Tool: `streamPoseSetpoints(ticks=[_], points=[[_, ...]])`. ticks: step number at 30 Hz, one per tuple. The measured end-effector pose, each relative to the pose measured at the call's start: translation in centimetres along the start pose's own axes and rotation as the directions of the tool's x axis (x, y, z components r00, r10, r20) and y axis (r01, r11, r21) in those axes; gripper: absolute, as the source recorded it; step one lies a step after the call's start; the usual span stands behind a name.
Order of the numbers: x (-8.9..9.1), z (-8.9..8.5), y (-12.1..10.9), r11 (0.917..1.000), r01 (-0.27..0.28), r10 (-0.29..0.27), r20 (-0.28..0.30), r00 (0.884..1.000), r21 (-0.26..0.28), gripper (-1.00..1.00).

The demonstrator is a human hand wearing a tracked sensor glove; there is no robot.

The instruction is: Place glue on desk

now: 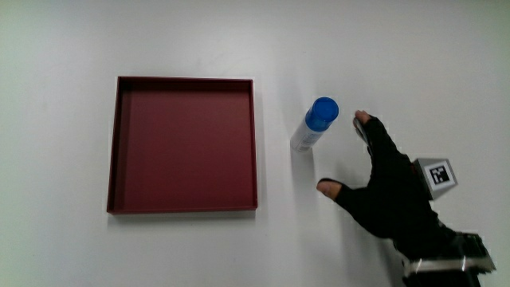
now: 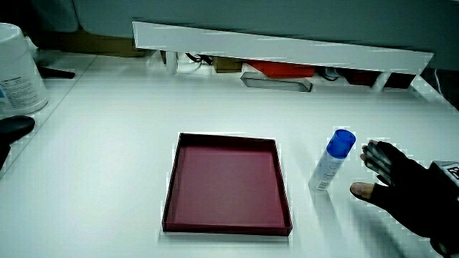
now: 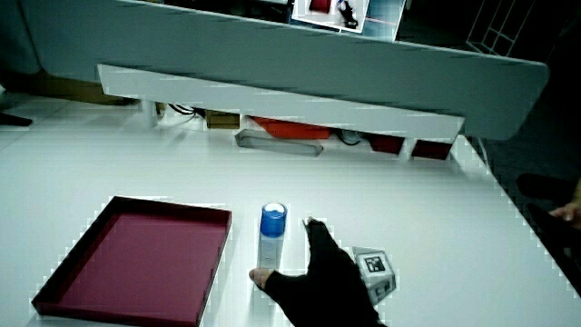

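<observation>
Shallow square dark-red tray point(image 1: 182, 83) with low walls sits flat on the white table point(image 1: 64, 48); nothing visible inside it; same tray shows in both side views point(image 2: 228, 226) point(image 3: 54, 300); white glue stick with blue cap point(image 1: 315, 123) stands upright on the bare table just beside the tray, clear of its wall, a strip of table between them; not in the tray; in the main view the cap leans away from the person, base nearer; in both side views point(image 2: 330, 160) point(image 3: 271, 234) it stands on its base, cap up; black-gloved hand point(image 1: 382, 187) rests just beside the glue stick, on the side away from the tray; fingers spread and relaxed, thumb point(image 1: 331, 188) and forefinger point(image 1: 365, 121) splayed toward the tube with a gap showing; holds nothing, no contact with the glue visible in the main view; in a side view the hand point(image 2: 401, 186) sits low over the table near the tube's base, apart from it; in a side view the hand point(image 3: 318, 277) partly overlaps the tube's foot, touch cannot be told there; small patterned cube point(image 1: 437, 175) on the back of the hand, also seen point(image 3: 375, 270); forearm runs off toward the person; low white partition point(image 2: 287, 49) stands at the table's edge farther from the person than the tray; white tub point(image 2: 18, 68) at the table's edge in a side view
</observation>
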Motion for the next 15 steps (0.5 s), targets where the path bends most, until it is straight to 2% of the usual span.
streamPoseSetpoints(ticks=[2, 3, 5, 6, 9, 10, 12, 15], points=[[-0.4, -0.1, -1.3, 0.9997, -0.025, 0.025, 0.039, 0.999, 0.008, -1.0], [-0.9, -0.3, -1.9, 0.9991, -0.039, 0.038, 0.032, 0.999, 0.017, -1.0], [-2.4, -1.0, -2.8, 0.9973, -0.07, 0.071, -0.038, 0.997, 0.022, -1.0], [-2.8, -1.3, -3.3, 0.9975, -0.063, 0.064, -0.056, 0.996, 0.031, -1.0], [-2.7, -2.1, -4.8, 0.9971, -0.071, 0.073, -0.056, 0.996, 0.028, -1.0], [-2.9, -2.4, -5.3, 0.9974, -0.064, 0.067, -0.073, 0.995, 0.034, -1.0], [-3.2, -3.2, -6.1, 0.9991, -0.012, 0.018, -0.146, 0.989, 0.04, -1.0], [-2.8, -3.7, -6.7, 0.9998, 0.008, -0.006, -0.125, 0.992, 0.02, -1.0]])
